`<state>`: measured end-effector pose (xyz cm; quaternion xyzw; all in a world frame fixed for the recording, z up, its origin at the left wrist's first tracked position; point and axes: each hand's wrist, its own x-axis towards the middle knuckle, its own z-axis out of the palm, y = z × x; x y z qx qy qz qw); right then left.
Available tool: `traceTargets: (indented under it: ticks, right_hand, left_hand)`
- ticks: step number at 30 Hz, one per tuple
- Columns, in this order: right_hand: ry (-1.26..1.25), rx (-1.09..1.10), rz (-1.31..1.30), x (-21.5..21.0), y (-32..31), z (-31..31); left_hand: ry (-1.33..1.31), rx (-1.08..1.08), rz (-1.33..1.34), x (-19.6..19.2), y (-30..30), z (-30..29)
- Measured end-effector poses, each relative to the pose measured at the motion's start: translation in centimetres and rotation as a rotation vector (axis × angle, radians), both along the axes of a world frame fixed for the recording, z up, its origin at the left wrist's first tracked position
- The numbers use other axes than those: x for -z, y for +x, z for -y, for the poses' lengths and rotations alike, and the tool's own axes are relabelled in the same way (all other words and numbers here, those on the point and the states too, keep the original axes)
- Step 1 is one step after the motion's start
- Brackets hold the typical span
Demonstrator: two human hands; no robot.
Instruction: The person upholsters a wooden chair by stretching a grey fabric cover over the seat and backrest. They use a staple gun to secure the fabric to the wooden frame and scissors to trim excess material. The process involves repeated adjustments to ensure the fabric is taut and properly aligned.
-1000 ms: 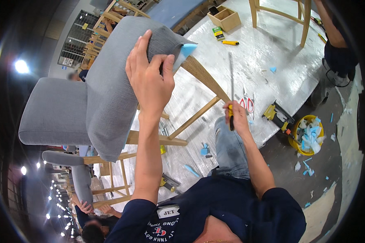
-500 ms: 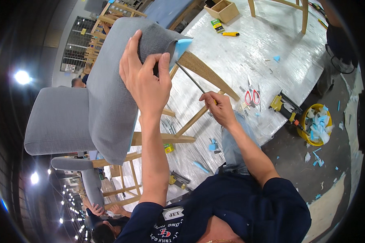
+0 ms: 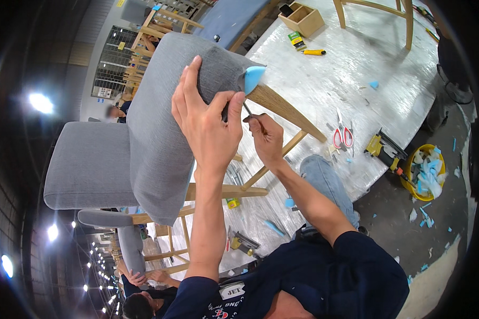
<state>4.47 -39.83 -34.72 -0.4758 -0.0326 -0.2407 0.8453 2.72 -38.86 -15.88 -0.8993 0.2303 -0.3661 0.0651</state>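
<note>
A chair covered in grey fabric [image 3: 157,133] lies tipped on its side in front of me, its wooden leg [image 3: 287,109] pointing right. Light blue foam [image 3: 254,78] pokes out at the seat corner, beside the fabric's edge. My left hand [image 3: 210,127] bears on the seat, fingers spread over the fabric and the thumb and bent index finger holding the edge near that corner. Closed around a thin metal rod tool like a screwdriver [image 3: 246,108], my right hand [image 3: 267,141] is just below the corner. The tool's tip is hidden at the seat's underside.
On the plastic-covered table [image 3: 314,80] lie red-handled scissors [image 3: 343,135], a yellow cutter knife [image 3: 314,52] and a staple gun [image 3: 384,151]. A wooden box [image 3: 302,20] stands at the back. Right of the table, a yellow bucket [image 3: 426,173] holds foam scraps. Another person's hands [image 3: 138,276] are at lower left.
My right hand has moved up and left toward the seat corner, so less of the tool's shaft shows. My left hand keeps its hold on the fabric. The whole view has shifted slightly.
</note>
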Motion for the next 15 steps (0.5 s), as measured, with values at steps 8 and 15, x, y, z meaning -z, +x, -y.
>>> traceTargets:
  ticks: [8, 15]
  right_hand:
    - [0.119, -0.364, 0.044, -0.6, -1.8, 2.2]
    - [0.066, -0.265, 0.013, -1.7, -2.3, 1.9]
  left_hand:
    - [0.200, 0.258, -0.220, -8.1, 6.9, -0.5]
    - [0.109, 0.160, -0.497, -7.6, 7.6, 0.1]
